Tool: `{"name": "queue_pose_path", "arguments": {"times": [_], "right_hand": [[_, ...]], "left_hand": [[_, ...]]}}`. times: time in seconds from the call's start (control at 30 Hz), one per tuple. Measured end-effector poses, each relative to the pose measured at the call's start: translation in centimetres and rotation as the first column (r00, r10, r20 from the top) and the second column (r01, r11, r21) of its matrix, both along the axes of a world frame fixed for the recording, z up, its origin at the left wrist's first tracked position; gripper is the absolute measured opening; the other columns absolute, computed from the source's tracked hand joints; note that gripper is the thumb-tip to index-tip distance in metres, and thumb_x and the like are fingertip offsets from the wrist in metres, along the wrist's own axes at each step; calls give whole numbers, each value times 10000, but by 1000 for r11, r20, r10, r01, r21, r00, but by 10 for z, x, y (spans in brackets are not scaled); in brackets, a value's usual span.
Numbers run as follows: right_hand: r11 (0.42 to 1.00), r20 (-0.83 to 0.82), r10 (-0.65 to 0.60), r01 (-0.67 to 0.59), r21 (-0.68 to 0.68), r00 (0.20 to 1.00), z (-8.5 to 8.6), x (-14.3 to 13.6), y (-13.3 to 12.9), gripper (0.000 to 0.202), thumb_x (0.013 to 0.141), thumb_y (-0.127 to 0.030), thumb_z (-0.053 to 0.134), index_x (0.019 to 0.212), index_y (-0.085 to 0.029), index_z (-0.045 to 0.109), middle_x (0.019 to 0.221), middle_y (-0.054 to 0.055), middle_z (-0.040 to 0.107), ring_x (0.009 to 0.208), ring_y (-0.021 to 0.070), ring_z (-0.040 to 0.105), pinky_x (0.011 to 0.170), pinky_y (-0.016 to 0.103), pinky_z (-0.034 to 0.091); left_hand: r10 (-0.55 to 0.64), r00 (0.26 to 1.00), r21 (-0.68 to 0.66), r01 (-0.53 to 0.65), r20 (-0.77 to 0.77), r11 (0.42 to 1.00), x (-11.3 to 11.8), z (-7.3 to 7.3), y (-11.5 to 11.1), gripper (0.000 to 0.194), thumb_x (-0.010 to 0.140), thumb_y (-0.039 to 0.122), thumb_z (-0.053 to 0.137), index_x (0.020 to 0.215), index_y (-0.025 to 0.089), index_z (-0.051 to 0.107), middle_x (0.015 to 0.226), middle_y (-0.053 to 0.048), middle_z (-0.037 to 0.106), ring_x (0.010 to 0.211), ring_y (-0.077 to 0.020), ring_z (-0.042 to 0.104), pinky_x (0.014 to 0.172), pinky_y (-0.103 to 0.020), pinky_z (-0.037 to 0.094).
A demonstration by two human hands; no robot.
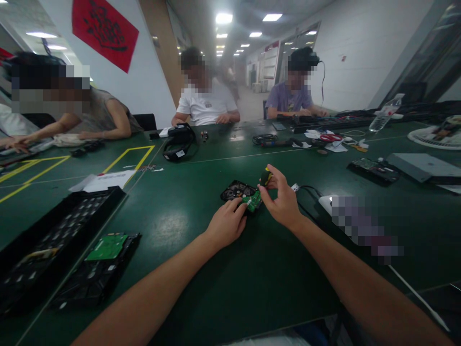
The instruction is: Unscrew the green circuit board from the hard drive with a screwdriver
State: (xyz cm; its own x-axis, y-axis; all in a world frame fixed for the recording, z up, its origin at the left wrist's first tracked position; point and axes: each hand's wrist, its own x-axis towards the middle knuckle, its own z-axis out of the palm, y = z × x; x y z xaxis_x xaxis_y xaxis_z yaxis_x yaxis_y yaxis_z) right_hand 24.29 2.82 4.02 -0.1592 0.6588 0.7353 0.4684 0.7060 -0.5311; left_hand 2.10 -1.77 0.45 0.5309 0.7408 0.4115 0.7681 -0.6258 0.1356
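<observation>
My right hand (283,199) is closed round a short screwdriver (265,177) with a dark and yellow handle. The screwdriver stands nearly upright over a green circuit board (255,201); its tip is too small to make out. That board lies on a black device (236,189) with a round, fan-like part, flat on the green table (201,288). My left hand (227,222) grips the near left edge of the board, its fingers bent over it and partly covering it. Left of my forearm lies another black unit with a green circuit board (107,247) on top.
A long black tray (65,235) is at the left, with papers (108,181) behind it. To the right are a white power strip (327,203), another black device (372,170) and a grey box (418,167). A black headset (180,142) and a bottle (387,114) stand farther back. Several people sit opposite.
</observation>
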Motion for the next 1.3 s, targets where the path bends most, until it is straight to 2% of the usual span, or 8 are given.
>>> {"name": "queue_pose_path", "arguments": {"times": [0.2,0.4,0.8,1.17,1.3], "right_hand": [[998,41,-45,43,51,998,1,-1,-1,680,972,-358,682,1583,-347,384,1231,84,689,929,245,731,899,494,676],[1000,9,20,-20,-7,1000,1,-1,-2,667,1002,-328,608,1607,-328,326,1359,104,668,1043,258,747,967,500,658],[998,29,-34,32,45,999,0,-1,0,687,975,-349,675,1584,-349,358,1387,91,648,953,231,733,917,487,671],[999,-7,44,-44,-7,999,-2,-2,1,687,1000,-298,603,1614,-320,295,1393,110,658,1056,243,753,978,487,653],[1000,-22,14,-13,16,1000,0,-3,1,678,990,-335,642,1591,-322,329,1370,107,659,994,236,754,927,475,674]], "left_hand": [[-9,1000,-12,9,-5,1000,0,3,-1,388,979,225,554,1362,165,547,1444,-187,567,1301,-331,584,1058,-507,560],[-22,1000,-15,22,8,1000,-1,3,0,383,992,232,544,1369,166,546,1473,-181,571,1290,-324,588,1050,-507,560],[-17,1000,-14,17,-15,1000,0,7,-2,381,1005,232,529,1374,142,555,1461,-165,595,1240,-307,611,1055,-484,556],[-19,1000,-6,20,10,1000,-1,3,-1,377,1016,235,509,1381,162,569,1418,-154,615,1257,-307,614,1044,-489,573],[-22,1000,-6,22,23,1000,0,6,-2,360,1019,236,503,1362,173,588,1382,-154,629,1264,-308,616,1026,-488,585]]}}
